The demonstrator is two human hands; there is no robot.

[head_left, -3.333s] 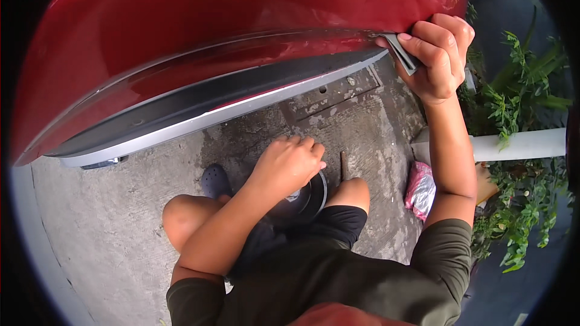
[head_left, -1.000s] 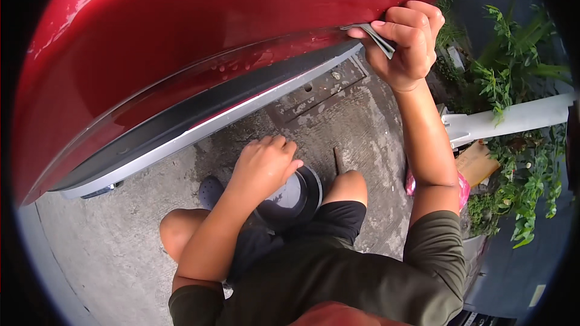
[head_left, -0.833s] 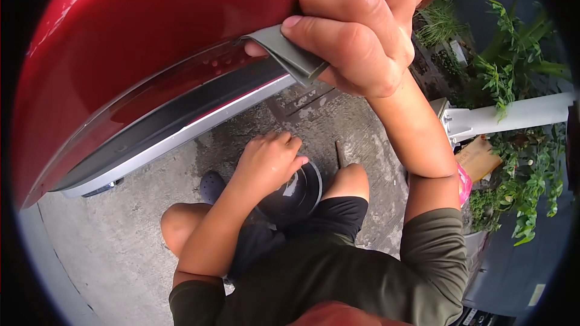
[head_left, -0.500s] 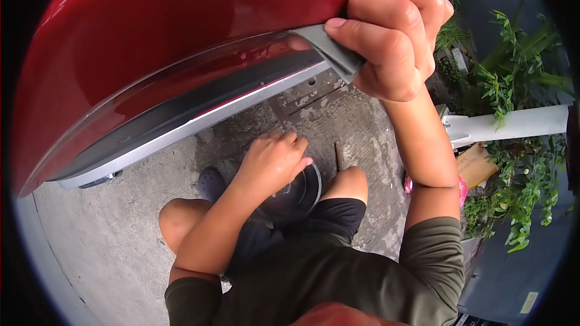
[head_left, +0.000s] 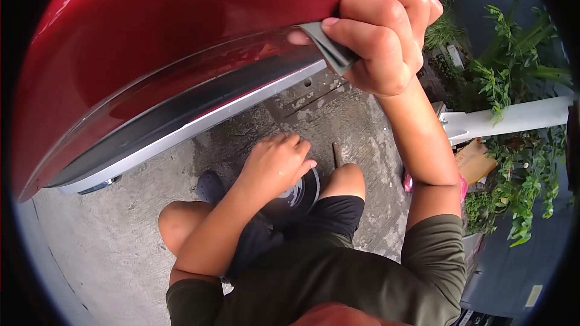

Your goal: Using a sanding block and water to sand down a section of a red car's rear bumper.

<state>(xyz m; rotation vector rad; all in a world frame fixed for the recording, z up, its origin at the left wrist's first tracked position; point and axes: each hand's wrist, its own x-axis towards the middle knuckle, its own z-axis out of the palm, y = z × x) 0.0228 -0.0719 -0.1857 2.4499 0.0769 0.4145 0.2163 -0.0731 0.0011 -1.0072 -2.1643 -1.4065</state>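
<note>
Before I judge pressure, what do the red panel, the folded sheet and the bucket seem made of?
Red panel: glossy painted metal or plastic, from its bright reflections. Folded sheet: dull grey, perhaps sandpaper or thin rubber; it bends over itself. Bucket: likely dark plastic, smooth-rimmed, though partly hidden by the left hand.

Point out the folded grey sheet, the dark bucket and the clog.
Folded grey sheet (head_left: 330,49): head view, its middle.
Dark bucket (head_left: 315,189): head view, right side of rim.
Clog (head_left: 211,187): head view, its top.
</note>
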